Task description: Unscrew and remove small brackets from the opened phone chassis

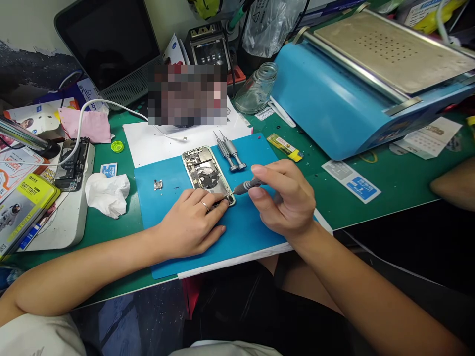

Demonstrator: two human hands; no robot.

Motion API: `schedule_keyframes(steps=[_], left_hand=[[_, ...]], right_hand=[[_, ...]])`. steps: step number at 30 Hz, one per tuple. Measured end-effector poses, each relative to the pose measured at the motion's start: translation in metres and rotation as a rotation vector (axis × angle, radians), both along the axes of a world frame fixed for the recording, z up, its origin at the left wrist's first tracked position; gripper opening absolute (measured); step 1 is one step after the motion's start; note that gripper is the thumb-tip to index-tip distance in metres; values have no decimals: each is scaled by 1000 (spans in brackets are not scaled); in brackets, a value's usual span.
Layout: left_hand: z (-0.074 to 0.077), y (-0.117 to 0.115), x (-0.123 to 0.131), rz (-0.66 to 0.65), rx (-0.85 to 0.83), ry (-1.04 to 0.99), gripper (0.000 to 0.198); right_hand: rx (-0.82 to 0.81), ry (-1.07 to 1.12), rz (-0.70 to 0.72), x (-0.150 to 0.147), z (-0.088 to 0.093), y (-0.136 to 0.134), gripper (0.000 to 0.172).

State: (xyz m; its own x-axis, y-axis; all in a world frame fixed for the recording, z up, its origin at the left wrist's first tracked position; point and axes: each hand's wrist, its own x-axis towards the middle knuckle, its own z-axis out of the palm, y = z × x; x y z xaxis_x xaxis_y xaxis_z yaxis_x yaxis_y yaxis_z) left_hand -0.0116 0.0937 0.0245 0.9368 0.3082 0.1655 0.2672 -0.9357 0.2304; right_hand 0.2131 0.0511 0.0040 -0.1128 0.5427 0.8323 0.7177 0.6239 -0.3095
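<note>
An opened phone lies on the blue mat, its inner parts showing. My left hand rests over its lower left corner, fingers stretched out and fingertips pressing on the near end. Between the thumb and fingers of my right hand is a grey screwdriver, tilted, with its tip at the phone's lower right edge. Two more screwdrivers lie side by side just beyond the phone. A small metal part sits on the mat to the left.
A blue machine with a metal plate fills the back right, a glass jar beside it. Crumpled tissue, a green cap and a yellow battery box are at left. A white cable arches there. Another person's limb shows at far right.
</note>
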Motion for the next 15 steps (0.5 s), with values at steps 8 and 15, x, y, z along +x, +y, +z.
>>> schedule_keyframes(steps=[8,15], left_hand=[[0,0,0,-3,-5,11,46],[0,0,0,0,-6,-4,44]], right_hand=[[-31,16,64,0,1,3,62],[-82,66,81,1,0,0,61]])
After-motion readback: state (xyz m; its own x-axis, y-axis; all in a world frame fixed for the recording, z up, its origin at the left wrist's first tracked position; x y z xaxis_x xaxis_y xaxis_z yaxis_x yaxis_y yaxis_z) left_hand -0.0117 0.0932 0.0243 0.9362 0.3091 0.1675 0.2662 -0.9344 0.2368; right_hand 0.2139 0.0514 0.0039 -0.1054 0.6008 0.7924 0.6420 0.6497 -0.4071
